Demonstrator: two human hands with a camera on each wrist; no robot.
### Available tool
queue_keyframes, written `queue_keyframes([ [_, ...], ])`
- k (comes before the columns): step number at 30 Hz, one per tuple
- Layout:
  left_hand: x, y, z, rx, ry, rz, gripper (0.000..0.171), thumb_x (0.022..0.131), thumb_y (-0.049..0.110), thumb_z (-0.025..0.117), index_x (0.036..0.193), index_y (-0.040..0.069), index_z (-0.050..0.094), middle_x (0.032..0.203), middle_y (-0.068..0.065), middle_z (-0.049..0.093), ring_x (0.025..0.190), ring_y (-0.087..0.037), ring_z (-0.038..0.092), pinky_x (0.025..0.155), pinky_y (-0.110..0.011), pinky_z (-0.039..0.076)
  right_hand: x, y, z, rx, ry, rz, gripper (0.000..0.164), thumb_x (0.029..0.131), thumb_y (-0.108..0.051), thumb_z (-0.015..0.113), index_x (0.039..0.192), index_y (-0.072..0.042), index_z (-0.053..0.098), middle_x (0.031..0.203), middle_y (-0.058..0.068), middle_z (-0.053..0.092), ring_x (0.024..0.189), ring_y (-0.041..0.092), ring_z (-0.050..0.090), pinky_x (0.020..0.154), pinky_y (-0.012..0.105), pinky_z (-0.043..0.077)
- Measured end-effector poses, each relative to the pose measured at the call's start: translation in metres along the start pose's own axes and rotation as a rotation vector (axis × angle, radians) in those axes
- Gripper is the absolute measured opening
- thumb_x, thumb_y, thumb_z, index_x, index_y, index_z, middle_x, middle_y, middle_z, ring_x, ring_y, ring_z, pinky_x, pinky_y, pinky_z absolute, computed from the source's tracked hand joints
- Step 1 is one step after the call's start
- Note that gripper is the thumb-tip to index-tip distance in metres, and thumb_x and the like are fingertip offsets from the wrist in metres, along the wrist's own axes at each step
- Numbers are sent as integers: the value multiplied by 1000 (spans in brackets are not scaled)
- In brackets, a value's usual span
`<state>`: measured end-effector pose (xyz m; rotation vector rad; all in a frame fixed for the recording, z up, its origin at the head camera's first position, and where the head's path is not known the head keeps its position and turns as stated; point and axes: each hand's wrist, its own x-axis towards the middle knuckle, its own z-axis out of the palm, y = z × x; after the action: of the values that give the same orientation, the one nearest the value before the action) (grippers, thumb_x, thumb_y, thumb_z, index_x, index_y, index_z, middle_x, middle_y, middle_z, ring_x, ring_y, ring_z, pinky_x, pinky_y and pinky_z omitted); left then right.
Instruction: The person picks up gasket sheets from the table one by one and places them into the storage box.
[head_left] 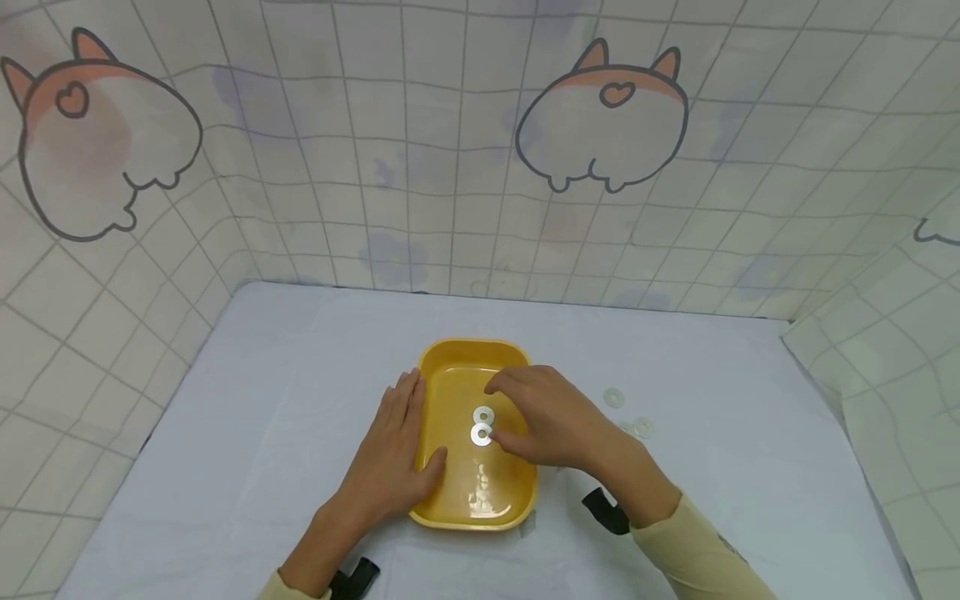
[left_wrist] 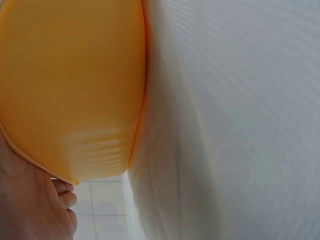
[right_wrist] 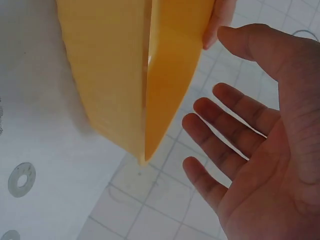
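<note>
White cloth (head_left: 720, 392) bears a yellow tray (head_left: 448, 502), left hand's (head_left: 390, 458) fingers straight against it, right hand's (head_left: 553, 418) spread near washers (head_left: 483, 424).

the tray (head_left: 450, 498) lies on the table (head_left: 285, 408). near the middle of the tray are two flat washers (head_left: 476, 437), one just behind the other, too close to tell whether they overlap. the left hand (head_left: 390, 454) lies along the tray's left side, touching it. the right hand (head_left: 551, 417) is over the tray's right side, beside those washers. loose washers (head_left: 613, 406) lie on the table to the right of the tray, apart from it. behind the tray, well apart, stands the wall (head_left: 450, 208).
</note>
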<state>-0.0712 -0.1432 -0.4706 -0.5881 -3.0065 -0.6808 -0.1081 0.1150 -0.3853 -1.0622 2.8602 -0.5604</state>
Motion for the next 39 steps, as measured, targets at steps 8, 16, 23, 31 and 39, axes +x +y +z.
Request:
queue_keyframes([
  [8, 0, 0, 1, -4, 16, 2, 97, 97, 39, 63, 168, -4, 12, 179, -18, 11, 168, -33, 12, 137, -53, 18, -11, 7, -3, -8, 19, 83, 41, 92, -31, 80, 126, -12, 69, 124, 2, 75, 118, 26, 69, 112, 49, 54],
  [16, -1, 1, 3, -22, -5, -23, 96, 98, 41, 61, 169, 0, 10, 180, -14, 9, 169, -29, 9, 140, -37, 3, -26, 22, -2, 0, 10, 189, 44, 92, -32, 81, 129, -11, 70, 131, 3, 73, 124, 27, 68, 114, 50, 54],
  [23, -2, -1, 2, -3, 24, 0, 96, 97, 39, 63, 168, -2, 14, 179, -16, 12, 168, -32, 13, 139, -43, 9, -45, 38, 2, 24, 66, 255, 36, 93, -26, 80, 125, -12, 72, 130, 4, 74, 120, 30, 70, 107, 53, 58],
  [31, -3, -1, 3, -11, 17, -7, 96, 97, 38, 64, 168, -2, 14, 180, -15, 11, 169, -30, 11, 133, -21, -13, -64, 55, 2, 32, 105, 339, 32, 94, -21, 78, 123, -9, 74, 123, 7, 74, 110, 30, 71, 98, 51, 61],
  [39, 0, 1, 4, -2, 18, -7, 97, 97, 39, 63, 168, -3, 13, 179, -17, 12, 168, -30, 11, 132, -19, -16, -83, 71, 3, 43, 115, 428, 31, 94, -17, 77, 123, -8, 74, 122, 10, 73, 107, 31, 70, 93, 52, 62],
])
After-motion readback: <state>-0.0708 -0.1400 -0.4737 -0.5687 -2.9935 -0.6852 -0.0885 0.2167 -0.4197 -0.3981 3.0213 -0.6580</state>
